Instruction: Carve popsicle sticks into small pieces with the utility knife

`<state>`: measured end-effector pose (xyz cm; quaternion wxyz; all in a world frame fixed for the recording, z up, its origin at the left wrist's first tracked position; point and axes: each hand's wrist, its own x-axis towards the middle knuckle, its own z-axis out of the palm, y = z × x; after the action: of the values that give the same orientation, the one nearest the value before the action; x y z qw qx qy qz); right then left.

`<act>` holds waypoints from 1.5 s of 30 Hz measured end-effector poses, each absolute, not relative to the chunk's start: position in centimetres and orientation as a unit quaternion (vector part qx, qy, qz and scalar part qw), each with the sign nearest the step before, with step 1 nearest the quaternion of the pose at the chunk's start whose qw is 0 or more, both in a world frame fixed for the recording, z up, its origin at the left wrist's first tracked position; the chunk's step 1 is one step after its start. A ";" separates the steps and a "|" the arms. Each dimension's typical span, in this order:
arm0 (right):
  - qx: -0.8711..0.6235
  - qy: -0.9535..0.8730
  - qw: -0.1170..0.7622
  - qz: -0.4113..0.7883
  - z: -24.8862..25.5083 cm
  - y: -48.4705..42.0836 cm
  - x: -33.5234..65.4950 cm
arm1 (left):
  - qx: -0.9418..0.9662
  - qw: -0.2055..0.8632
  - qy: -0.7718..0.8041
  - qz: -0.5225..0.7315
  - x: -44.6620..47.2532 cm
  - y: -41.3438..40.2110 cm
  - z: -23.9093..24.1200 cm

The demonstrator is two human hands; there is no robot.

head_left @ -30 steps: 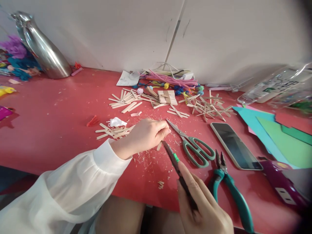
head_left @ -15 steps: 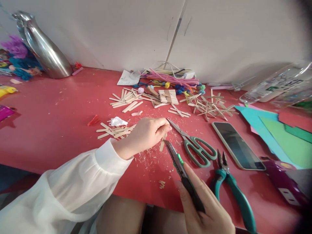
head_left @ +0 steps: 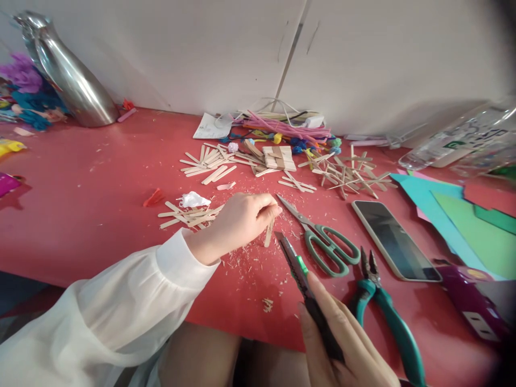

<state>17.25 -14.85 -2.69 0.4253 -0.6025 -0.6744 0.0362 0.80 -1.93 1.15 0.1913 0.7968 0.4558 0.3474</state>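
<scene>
My left hand (head_left: 252, 217) is closed in a pinch on a wooden craft stick (head_left: 269, 234), whose lower end sticks out below the fingers; its upper part is hidden. In my right hand (head_left: 346, 338) is a black utility knife (head_left: 308, 293) with a green slider, its blade extended and pointing up and left. A small gap separates the blade tip from the stick. Thin wood shavings (head_left: 267, 305) are strewn over the red table (head_left: 100, 215) around and below the stick. Just right of my left hand lie scissors (head_left: 328, 250) with green handles.
Pliers (head_left: 371, 290) and a phone (head_left: 395, 239) lie to the right, beside coloured paper (head_left: 455, 215). Craft sticks (head_left: 209, 164) are heaped in several piles, with pink pipe cleaners (head_left: 282, 128) behind them. A steel jug (head_left: 74, 75) stands back left against the wall.
The knife in my right hand has moved slightly right and down, away from the stick. My left hand keeps its pinch on the stick, nearly in place.
</scene>
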 end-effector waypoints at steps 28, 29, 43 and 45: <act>-0.569 -0.766 0.254 -0.155 -1.4 -14.4 17.1 | 0.800 0.201 0.468 0.317 1.2 -2.1 1.4; -0.557 -0.778 0.238 -0.167 -1.2 -14.4 17.4 | 0.800 0.201 0.466 0.319 1.2 -2.1 1.3; -0.544 -0.777 0.313 0.039 -0.9 -12.6 21.1 | 0.810 0.196 0.433 0.344 1.1 -2.3 1.1; -0.553 -0.760 0.331 0.079 -1.0 -12.8 20.7 | 0.808 0.202 0.440 0.336 1.2 -2.3 1.2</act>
<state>20.70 -12.77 -0.98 0.3313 -0.5531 -0.7604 0.0790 1.16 -2.29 1.21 0.2017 0.8079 0.4402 0.3359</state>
